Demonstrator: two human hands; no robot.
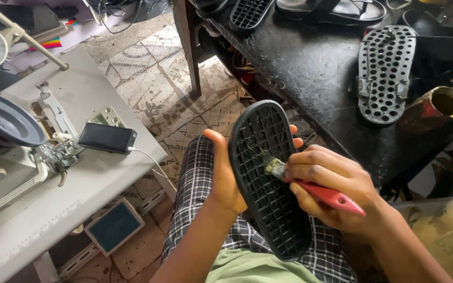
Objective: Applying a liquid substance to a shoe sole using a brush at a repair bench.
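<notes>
Black moulded shoe sole [268,178], grid side up, held over the person's lap, centre of view. Left hand [225,173] cups the sole's left edge: thumb up at the rim, fingers wrapped behind, tips showing past the far edge. Right hand [331,188] is closed round a red-handled brush [318,189], bristles touching the grid approx. mid-sole.

Handling, judged: sole looks light, rubbery, semi-flexible; will bend if gripped at one end only. Grid ribs give good purchase, not slippery. Best hold: along the edge near the waist, w/ palm backing the underside. Non-fragile.

Ref.: more soles [386,73] on the black surface [315,68], far right; phone [107,138] on the grey surface [79,199], left.
</notes>
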